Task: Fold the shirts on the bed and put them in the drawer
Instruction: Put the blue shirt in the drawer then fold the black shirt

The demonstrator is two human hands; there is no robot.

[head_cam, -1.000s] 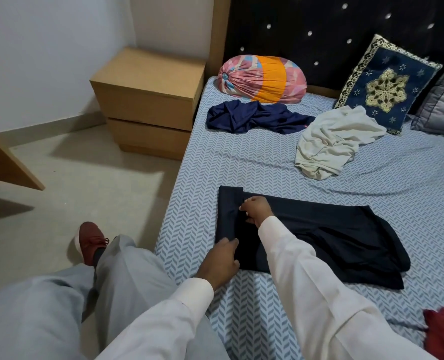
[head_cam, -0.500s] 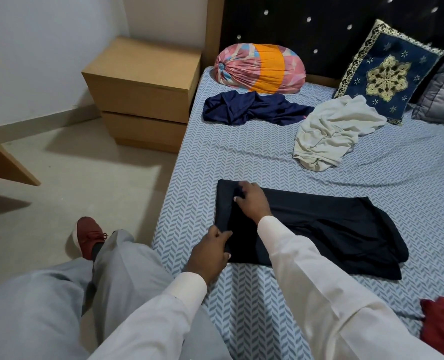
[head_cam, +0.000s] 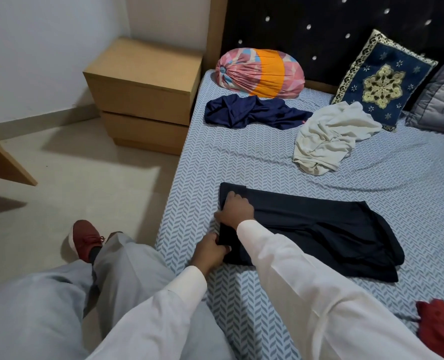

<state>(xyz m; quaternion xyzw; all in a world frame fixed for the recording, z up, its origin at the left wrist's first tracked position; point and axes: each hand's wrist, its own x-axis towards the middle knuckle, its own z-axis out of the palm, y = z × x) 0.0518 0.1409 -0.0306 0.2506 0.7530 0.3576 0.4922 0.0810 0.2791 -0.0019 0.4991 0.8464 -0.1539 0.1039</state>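
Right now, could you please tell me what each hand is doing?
Left hand: closed, gripping the near left edge of the dark shirt.
Right hand: open, resting on that shirt.

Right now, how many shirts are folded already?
None finished. The black shirt is partly folded, with the left hand gripping its near edge and the right hand pressing it. The navy shirt, cream shirt and red garment lie unfolded; the bedside drawers stay closed.
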